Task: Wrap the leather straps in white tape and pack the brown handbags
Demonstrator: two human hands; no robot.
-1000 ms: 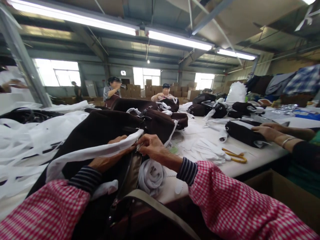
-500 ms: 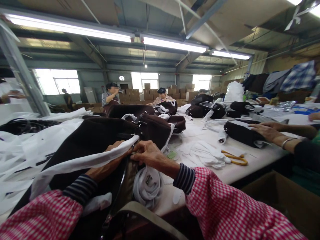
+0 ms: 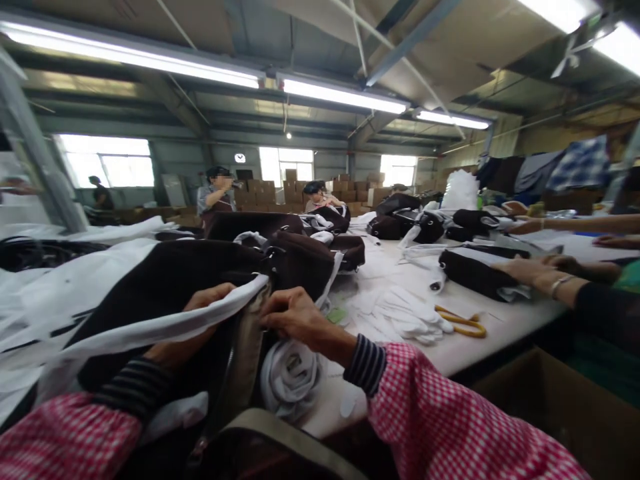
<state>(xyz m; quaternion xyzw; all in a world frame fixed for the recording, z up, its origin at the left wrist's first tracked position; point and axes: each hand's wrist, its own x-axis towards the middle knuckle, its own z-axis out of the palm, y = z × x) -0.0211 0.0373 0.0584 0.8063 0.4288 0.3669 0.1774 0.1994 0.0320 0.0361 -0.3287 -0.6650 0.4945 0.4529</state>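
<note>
A large black bag (image 3: pixel 145 287) lies before me, with a white wrapped strap (image 3: pixel 175 325) across it. My left hand (image 3: pixel 200 320) rests on the bag, partly behind that strap; its fingertips are hidden. Fingers of my right hand (image 3: pixel 295 317) are pinched together at the edge of the bag's brownish zippered band (image 3: pixel 249 353); what lies between them is too small to make out. Just below my right hand stands a roll of white material (image 3: pixel 291 377). A brown-grey strap (image 3: pixel 295 437) curves along the bottom of the view.
White flat pieces (image 3: pixel 405 313) and yellow-handled scissors (image 3: pixel 463 322) lie on the pale table (image 3: pixel 450 353). At right, another person's hands (image 3: pixel 530 275) touch a dark bag (image 3: pixel 475 272). More dark bags (image 3: pixel 395 223) are farther back. An open cardboard box (image 3: pixel 540 387) stands at lower right.
My left hand has drawn back to the left, away from my right hand. The zippered band's upper end is now more exposed. More arms reach in at the right.
</note>
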